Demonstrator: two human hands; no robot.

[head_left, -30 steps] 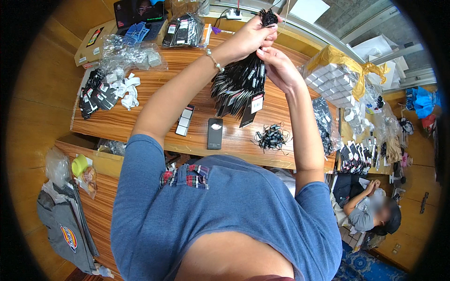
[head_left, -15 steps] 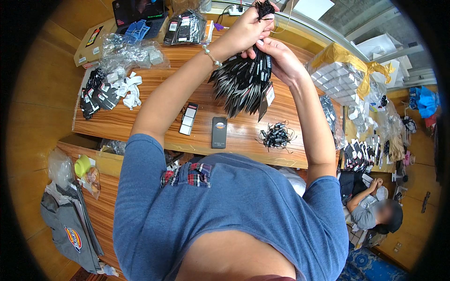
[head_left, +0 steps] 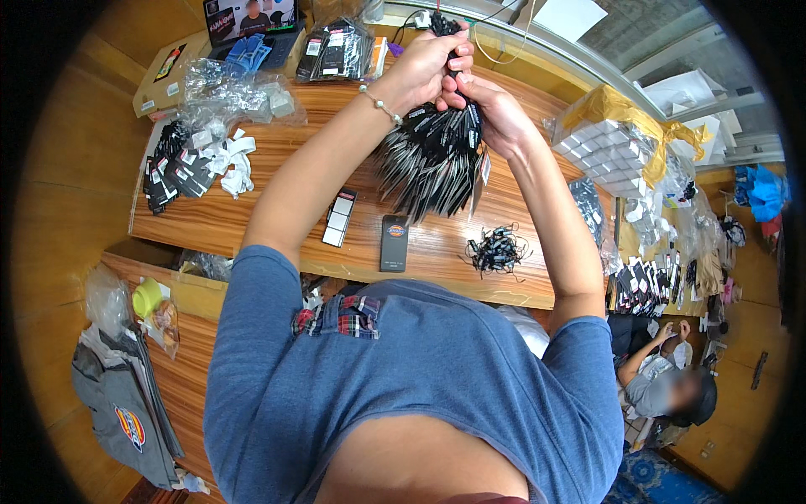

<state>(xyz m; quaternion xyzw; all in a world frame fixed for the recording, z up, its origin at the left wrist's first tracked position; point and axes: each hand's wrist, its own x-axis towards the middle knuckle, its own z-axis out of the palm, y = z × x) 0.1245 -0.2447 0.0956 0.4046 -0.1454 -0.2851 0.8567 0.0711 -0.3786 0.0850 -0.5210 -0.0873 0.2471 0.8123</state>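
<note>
Fingers [head_left: 481, 90], left and right, are clutching black tags [head_left: 431, 160] at twelve o'clock; yellow-taped wrapping [head_left: 603, 101] is enclosing white boxes [head_left: 600, 149] at two

In front of you, the dark card [head_left: 394, 250] lying on the surface [head_left: 504, 197] carries a small coloured emblem [head_left: 396, 229] above short pale print. At your lower left, a grey cloth item [head_left: 101, 382] bears a larger oval logo [head_left: 130, 427] with lettering across it, and bold letters show on the laptop screen [head_left: 252, 25]. The pale print on your bunched black tags [head_left: 432, 155] is too small to read.
</note>
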